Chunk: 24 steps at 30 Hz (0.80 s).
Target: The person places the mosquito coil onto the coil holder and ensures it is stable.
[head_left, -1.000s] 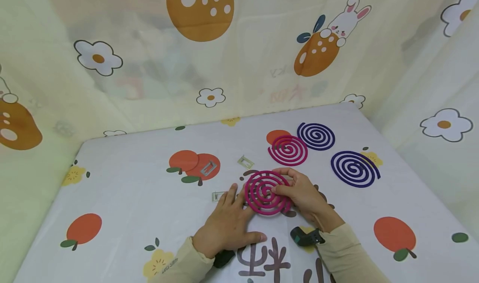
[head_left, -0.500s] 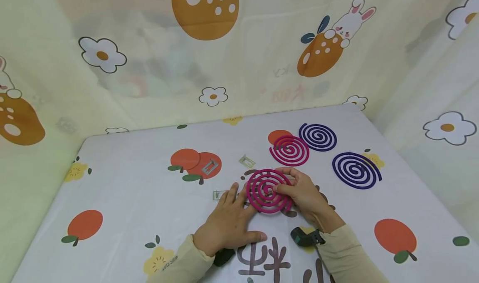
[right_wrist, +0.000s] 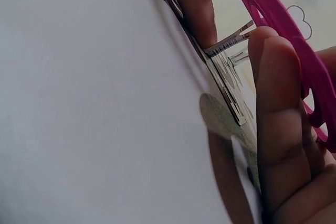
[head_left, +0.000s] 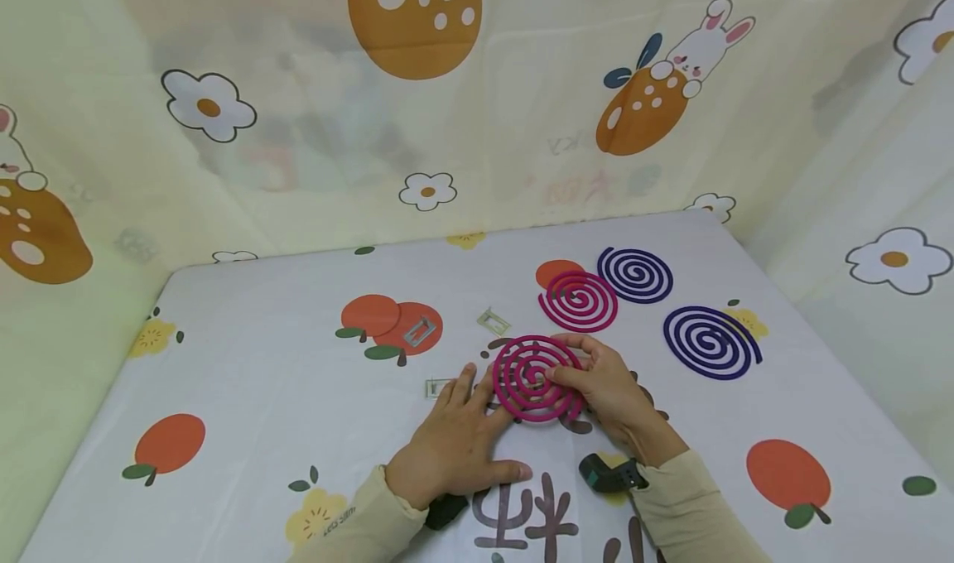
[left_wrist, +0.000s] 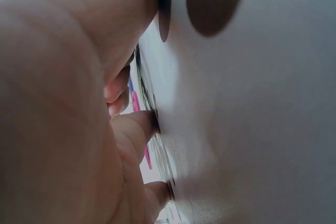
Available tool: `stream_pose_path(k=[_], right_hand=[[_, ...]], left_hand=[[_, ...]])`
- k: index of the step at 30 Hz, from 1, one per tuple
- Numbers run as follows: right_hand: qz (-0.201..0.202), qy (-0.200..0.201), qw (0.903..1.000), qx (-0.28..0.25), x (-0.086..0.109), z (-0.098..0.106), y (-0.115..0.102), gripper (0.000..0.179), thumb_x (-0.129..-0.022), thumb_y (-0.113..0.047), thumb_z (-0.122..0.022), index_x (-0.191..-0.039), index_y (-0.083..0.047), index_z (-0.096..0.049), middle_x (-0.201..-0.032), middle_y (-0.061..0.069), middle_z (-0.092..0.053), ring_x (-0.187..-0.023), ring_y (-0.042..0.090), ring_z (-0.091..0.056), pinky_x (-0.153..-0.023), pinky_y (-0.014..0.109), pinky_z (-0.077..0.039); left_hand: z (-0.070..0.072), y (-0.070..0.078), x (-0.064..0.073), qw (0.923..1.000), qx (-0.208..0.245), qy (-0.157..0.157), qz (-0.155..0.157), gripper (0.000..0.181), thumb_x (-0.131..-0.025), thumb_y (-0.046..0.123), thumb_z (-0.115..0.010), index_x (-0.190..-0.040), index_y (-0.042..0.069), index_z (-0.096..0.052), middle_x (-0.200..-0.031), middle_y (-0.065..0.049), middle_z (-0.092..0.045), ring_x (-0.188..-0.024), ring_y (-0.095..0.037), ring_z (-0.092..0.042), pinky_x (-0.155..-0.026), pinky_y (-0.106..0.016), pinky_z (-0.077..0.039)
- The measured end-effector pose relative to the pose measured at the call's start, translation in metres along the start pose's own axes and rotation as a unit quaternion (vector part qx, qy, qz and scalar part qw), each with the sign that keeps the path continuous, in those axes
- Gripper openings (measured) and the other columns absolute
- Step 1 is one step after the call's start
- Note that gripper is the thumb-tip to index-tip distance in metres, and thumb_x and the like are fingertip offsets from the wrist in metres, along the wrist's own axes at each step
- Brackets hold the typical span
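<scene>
My right hand [head_left: 607,389] pinches a pink mosquito coil [head_left: 535,375] between thumb and fingers, tilted above the table at the middle. Underneath it, my left hand [head_left: 450,447] lies palm down with spread fingers. In the right wrist view, a fingertip of that hand presses on a flat metal coil stand [right_wrist: 227,88], whose thin prong [right_wrist: 231,40] rises toward the pink coil. Whether prong and coil touch, I cannot tell. Another metal stand [head_left: 437,388] lies at the left fingertips. The left wrist view shows mainly the palm and fingers against the cloth.
Farther back lie a silver stand [head_left: 420,332] and a pale metal stand [head_left: 494,322]. A second pink coil [head_left: 579,300] lies at the back right, beside a dark blue coil [head_left: 635,275]. Another blue coil [head_left: 711,342] is to the right. A printed curtain [head_left: 320,157] stands behind the table.
The head view has shifted slightly. Both hands and the held pink coil keep nearly the same pose, and the other coils and stands stay where they were.
</scene>
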State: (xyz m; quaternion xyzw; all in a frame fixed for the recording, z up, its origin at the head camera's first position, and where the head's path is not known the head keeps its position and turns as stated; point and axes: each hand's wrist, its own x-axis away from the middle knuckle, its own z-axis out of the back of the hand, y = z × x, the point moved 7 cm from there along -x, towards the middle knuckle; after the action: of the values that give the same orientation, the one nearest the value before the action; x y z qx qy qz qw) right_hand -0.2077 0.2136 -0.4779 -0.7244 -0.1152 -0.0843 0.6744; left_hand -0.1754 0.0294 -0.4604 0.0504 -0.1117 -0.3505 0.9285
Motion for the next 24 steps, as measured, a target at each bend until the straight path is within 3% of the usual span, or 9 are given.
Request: stream_pose_path(k=[3, 10, 17, 24], right_hand=[[0.001, 0.001, 1.0, -0.004, 0.0002, -0.0001, 0.0001, 0.055, -0.094, 0.002, -0.068, -0.144, 0.005, -0.043, -0.085, 0.005, -0.075, -0.071, 0.009, -0.072, -0.06, 0.021, -0.057], [-0.007, 0.003, 0.9999, 0.01, -0.0001, -0.0004, 0.0009, 0.054, -0.094, 0.002, -0.067, -0.143, 0.0, -0.045, -0.082, 0.005, -0.074, -0.058, 0.01, -0.066, -0.048, 0.022, -0.051], [-0.008, -0.007, 0.9997, 0.021, 0.0003, -0.0012, 0.0024, 0.054, -0.094, 0.002, -0.066, -0.143, 0.001, -0.045, -0.08, 0.005, -0.074, -0.056, 0.012, -0.066, -0.048, 0.023, -0.051], [-0.006, -0.005, 0.9995, 0.03, 0.0022, 0.0014, 0.0009, 0.054, -0.095, 0.002, -0.067, -0.144, 0.001, -0.045, -0.096, 0.01, -0.076, -0.078, 0.013, -0.073, -0.071, 0.026, -0.061]], left_hand=[[-0.0002, -0.0006, 0.0, 1.0, 0.002, -0.006, 0.002, 0.093, -0.088, 0.077, -0.061, -0.165, 0.034, -0.031, -0.171, -0.013, -0.025, -0.158, -0.044, -0.017, -0.123, -0.057, -0.027], [0.0002, -0.0011, 0.0001, 1.0, 0.004, -0.007, 0.002, 0.094, -0.089, 0.076, -0.061, -0.166, 0.034, -0.028, -0.172, -0.014, -0.022, -0.158, -0.044, -0.017, -0.124, -0.058, -0.027], [0.0001, -0.0013, 0.0008, 1.0, 0.007, -0.006, 0.002, 0.094, -0.089, 0.076, -0.061, -0.166, 0.033, -0.029, -0.172, -0.015, -0.022, -0.158, -0.044, -0.018, -0.123, -0.058, -0.027], [0.0007, 0.0002, 0.001, 1.0, 0.004, 0.001, -0.001, 0.095, -0.088, 0.077, -0.061, -0.166, 0.032, -0.029, -0.172, -0.014, -0.024, -0.157, -0.044, -0.019, -0.123, -0.058, -0.028]])
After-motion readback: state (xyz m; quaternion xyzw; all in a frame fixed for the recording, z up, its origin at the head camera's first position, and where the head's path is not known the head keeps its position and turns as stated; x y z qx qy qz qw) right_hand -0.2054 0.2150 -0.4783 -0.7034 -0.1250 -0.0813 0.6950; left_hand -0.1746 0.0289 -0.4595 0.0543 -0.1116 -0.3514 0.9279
